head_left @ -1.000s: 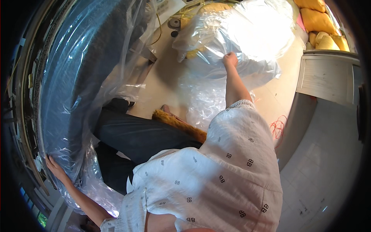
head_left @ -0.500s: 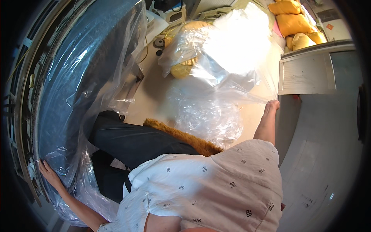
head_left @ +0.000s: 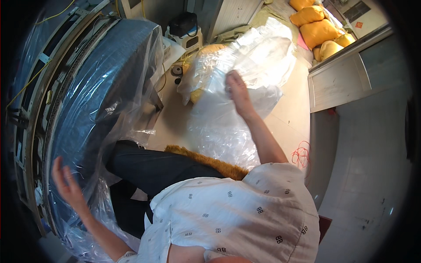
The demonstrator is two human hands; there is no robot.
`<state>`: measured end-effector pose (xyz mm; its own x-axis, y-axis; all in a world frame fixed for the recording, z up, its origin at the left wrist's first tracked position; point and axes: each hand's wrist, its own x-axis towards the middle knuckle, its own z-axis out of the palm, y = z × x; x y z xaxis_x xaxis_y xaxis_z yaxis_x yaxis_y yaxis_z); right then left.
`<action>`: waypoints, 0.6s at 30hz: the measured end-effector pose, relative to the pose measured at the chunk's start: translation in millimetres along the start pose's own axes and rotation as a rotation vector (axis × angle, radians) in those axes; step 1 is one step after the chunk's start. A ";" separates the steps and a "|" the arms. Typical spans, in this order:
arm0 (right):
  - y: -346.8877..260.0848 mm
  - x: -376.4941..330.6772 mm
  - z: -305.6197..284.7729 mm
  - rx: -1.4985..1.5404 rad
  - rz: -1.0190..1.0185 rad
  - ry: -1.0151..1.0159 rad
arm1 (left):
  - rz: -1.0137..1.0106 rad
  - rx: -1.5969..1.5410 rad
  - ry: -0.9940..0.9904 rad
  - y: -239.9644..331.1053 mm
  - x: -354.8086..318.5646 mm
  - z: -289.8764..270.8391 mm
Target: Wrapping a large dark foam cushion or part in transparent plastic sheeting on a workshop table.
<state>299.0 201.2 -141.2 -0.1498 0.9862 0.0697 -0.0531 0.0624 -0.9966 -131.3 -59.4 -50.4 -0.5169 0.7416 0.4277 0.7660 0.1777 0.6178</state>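
Clear plastic sheeting (head_left: 258,65) lies bunched on the floor ahead of me, bright where light falls on it. My right hand (head_left: 239,92) is over the middle of this pile, fingers curled closed on the plastic sheet; the gripped part is mostly hidden. To my left, another clear film (head_left: 87,101) covers a long, dark, curved surface. Just above its near end is my left hand (head_left: 69,186), fingers apart and holding nothing, slightly blurred.
A machine frame with rails (head_left: 33,127) runs along the left. Stuffed yellow bags (head_left: 320,30) are stacked at the far right behind a white panel (head_left: 340,83). Red string (head_left: 301,154) lies on the floor. A black item rests on a white stool (head_left: 191,41). Brown fur (head_left: 210,162) is beside my leg.
My right hand has swung left from the right side to over the plastic pile, and the stretched sheet has slackened. My left hand has lifted off the film-covered edge. Red string has come into sight.
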 end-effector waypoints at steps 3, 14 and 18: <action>-0.2 -32.5 73.2 0.129 0.034 -0.194 | -0.153 -0.541 -0.386 109.2 -41.1 73.5; -94.3 -41.6 127.3 -0.520 -0.541 -0.804 | -0.401 -0.663 -0.501 97.5 -72.1 106.9; -44.7 27.4 83.4 -1.025 -0.952 -0.562 | -0.224 -0.759 -0.339 99.8 -65.5 43.2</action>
<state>215.0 212.7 -91.1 -0.8179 0.3465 0.4593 0.3122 0.9378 -0.1515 -4.5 -62.4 -45.3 -0.3907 0.9153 0.0976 0.1346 -0.0480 0.9897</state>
